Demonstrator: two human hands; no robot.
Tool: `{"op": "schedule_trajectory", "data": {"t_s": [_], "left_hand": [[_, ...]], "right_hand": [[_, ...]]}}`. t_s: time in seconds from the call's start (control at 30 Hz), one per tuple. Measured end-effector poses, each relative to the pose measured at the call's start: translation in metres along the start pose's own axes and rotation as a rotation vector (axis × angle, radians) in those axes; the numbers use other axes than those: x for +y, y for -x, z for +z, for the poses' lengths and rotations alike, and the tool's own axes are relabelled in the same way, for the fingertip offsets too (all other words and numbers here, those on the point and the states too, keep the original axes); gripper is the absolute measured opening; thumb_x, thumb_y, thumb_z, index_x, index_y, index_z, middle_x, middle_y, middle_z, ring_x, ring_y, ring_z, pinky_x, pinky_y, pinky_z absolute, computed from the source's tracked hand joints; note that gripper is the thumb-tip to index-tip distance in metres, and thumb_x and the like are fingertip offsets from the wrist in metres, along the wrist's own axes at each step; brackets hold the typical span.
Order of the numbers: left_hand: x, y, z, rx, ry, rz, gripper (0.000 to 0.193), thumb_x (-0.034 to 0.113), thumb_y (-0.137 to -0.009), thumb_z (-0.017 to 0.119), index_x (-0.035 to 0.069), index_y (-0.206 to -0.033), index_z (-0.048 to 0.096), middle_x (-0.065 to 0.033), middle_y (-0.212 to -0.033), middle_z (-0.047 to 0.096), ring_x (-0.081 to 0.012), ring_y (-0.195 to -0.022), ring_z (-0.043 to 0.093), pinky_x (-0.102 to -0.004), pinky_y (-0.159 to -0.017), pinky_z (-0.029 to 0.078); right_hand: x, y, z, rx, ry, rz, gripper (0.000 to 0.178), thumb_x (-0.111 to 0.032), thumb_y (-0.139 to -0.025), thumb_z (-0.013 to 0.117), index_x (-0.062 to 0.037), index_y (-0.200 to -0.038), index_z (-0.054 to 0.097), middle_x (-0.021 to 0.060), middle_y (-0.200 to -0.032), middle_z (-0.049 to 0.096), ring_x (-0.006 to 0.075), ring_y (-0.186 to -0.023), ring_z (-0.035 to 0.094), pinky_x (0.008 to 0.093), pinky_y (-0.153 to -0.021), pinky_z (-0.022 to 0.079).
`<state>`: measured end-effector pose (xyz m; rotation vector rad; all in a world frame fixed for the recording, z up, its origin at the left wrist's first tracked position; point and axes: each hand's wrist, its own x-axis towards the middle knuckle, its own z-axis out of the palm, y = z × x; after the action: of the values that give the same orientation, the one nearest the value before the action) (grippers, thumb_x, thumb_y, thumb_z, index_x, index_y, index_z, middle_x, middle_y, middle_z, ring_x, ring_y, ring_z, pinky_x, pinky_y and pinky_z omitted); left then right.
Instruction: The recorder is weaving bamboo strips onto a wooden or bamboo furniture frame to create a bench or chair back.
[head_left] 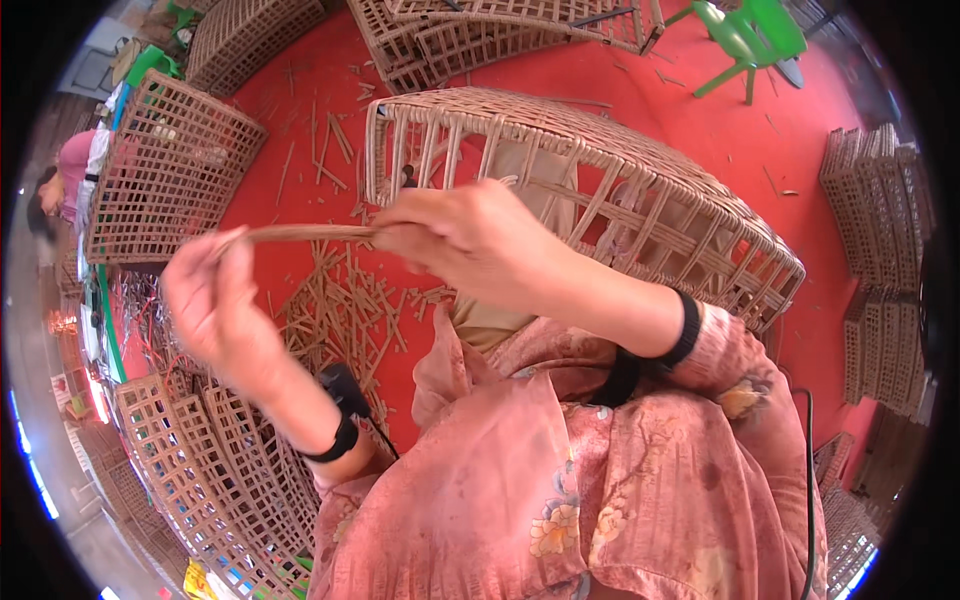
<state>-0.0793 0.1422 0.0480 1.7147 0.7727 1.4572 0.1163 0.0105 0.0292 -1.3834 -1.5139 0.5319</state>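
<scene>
A tan cane strip (pixel 310 232) is stretched sideways in front of me, bowed slightly upward. My left hand (pixel 222 305), a little smeared by motion, pinches its left end between the fingers. My right hand (pixel 478 238) is closed around the other end, knuckles up. Just beyond the right hand, a large openwork wicker basket (pixel 600 150) lies on its side across my legs, its lattice partly hidden by my right hand and forearm. The strip's ends are covered by my fingers.
Cut cane scraps (pixel 340 310) litter the red floor (pixel 810 240). Wicker lattice pieces stand at left (pixel 170 170), lower left (pixel 215 470) and right (pixel 875 210); more baskets (pixel 480 45) lie ahead. A green plastic chair (pixel 745 45) stands far right. Another person (pixel 72 170) is at far left.
</scene>
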Motion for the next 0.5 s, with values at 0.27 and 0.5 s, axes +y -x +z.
{"op": "schedule_trajectory", "data": {"t_s": [0.27, 0.5], "left_hand": [[-0.068, 0.057, 0.124, -0.539, -0.085, -0.018, 0.013, 0.002, -0.088, 0.073, 0.002, -0.101, 0.074, -0.0067, -0.089, 0.070, -0.0128, -0.077, 0.064, -0.0263, -0.069, 0.051], [-0.086, 0.085, 0.139, -0.511, -0.293, 0.178, 0.016, 0.003, -0.086, 0.074, 0.010, -0.100, 0.075, -0.0058, -0.094, 0.061, -0.0206, -0.078, 0.065, -0.0325, -0.066, 0.053]], "right_hand": [[0.020, 0.085, -0.035, 0.124, -0.150, 0.674, 0.028, -0.026, -0.100, 0.062, 0.0011, -0.099, 0.069, 0.0075, -0.059, 0.061, 0.0138, -0.051, 0.062, 0.0312, -0.050, 0.047], [0.017, 0.079, -0.033, 0.099, -0.037, 0.747, 0.028, -0.022, -0.103, 0.057, 0.0033, -0.101, 0.067, 0.0087, -0.054, 0.058, 0.0168, -0.049, 0.061, 0.0318, -0.051, 0.047]]}}
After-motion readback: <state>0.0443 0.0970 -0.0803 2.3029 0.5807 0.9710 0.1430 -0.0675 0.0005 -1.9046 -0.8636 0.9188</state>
